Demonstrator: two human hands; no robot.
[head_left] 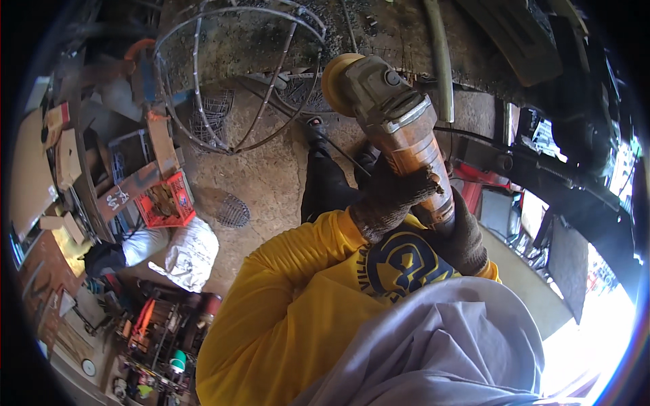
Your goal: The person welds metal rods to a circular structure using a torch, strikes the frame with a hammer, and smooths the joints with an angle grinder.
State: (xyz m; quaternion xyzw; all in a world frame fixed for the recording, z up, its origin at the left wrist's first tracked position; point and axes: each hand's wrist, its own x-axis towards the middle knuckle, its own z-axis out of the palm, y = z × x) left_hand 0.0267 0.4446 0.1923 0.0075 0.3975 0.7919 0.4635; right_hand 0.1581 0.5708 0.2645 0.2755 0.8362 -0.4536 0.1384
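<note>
An angle grinder [412, 150] with a worn orange body and grey metal head is held up in front of my chest. A tan disc [334, 82] sits on its head, pointing toward the far left. My left hand [393, 197], in a dark brown knitted glove, is closed around the middle of the body. Lower down, my right hand [466, 238], gloved alike, wraps the rear end; some of its fingers are hidden behind the tool. A round frame of thin metal rods [252, 132] stands beyond the grinder to the left, apart from it.
Beyond the grinder lies a dark, grimy work surface [386, 34] with a long pole [440, 64] over its edge. At left are a red crate [177, 196], a white sack [193, 252] and stacked boards. A wire mesh piece [233, 211] lies on the floor.
</note>
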